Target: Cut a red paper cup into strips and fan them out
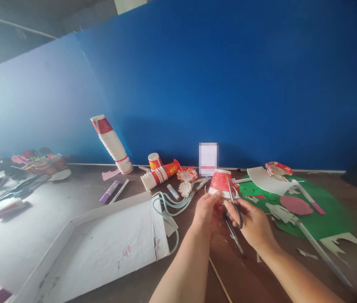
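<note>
A blue panel (228, 80) rises behind my brown counter (128, 290), where a white cardboard tray (99, 248) lies to my left and a green sheet (332, 210) to my right. A stack of paper cups (113, 147) stands near the panel. Between tray and sheet, my left hand (208, 210) grips a red-and-white paper cup (219, 182), narrow end up; my right hand (254, 223) holds the scissors (235, 207), blades in front of the cup.

Red-and-white cup (220, 182), black-handled scissors (235, 206), green sheet (326, 210), blue partition (228, 84)
</note>
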The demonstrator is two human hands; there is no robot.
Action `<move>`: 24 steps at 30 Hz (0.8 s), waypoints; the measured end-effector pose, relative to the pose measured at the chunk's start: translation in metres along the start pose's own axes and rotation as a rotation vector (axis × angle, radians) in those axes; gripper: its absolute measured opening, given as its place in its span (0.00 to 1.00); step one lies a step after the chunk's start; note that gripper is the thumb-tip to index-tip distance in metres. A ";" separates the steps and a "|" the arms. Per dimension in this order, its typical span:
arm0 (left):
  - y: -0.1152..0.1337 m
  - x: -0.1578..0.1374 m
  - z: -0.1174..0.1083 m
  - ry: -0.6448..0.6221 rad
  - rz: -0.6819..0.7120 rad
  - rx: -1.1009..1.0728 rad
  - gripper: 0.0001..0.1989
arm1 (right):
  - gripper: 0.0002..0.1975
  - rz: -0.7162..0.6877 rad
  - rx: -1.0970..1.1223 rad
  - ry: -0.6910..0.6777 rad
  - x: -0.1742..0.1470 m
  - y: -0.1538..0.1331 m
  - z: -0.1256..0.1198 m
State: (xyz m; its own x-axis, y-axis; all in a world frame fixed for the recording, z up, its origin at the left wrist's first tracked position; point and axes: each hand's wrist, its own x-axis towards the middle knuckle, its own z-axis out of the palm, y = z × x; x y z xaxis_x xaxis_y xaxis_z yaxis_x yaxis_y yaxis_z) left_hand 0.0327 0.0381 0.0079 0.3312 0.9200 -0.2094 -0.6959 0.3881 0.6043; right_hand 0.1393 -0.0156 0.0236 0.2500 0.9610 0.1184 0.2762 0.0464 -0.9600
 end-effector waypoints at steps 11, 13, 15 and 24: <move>-0.002 -0.001 0.003 -0.014 0.034 0.024 0.19 | 0.19 0.161 0.109 0.017 -0.001 0.000 0.003; -0.003 0.001 0.002 -0.008 0.042 0.036 0.19 | 0.19 0.161 0.105 0.021 -0.001 0.001 0.003; -0.004 0.002 0.001 0.007 0.044 0.050 0.19 | 0.18 0.149 0.107 0.016 -0.002 0.001 0.002; -0.004 0.002 0.000 -0.034 0.008 0.044 0.18 | 0.17 0.104 0.110 0.016 0.001 -0.002 0.001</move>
State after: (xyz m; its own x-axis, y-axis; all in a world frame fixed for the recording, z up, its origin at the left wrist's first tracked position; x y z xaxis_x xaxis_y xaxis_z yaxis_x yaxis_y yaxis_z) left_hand 0.0355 0.0386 0.0050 0.3483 0.9202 -0.1787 -0.6698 0.3777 0.6394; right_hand 0.1383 -0.0150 0.0252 0.2865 0.9579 0.0200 0.1450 -0.0228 -0.9892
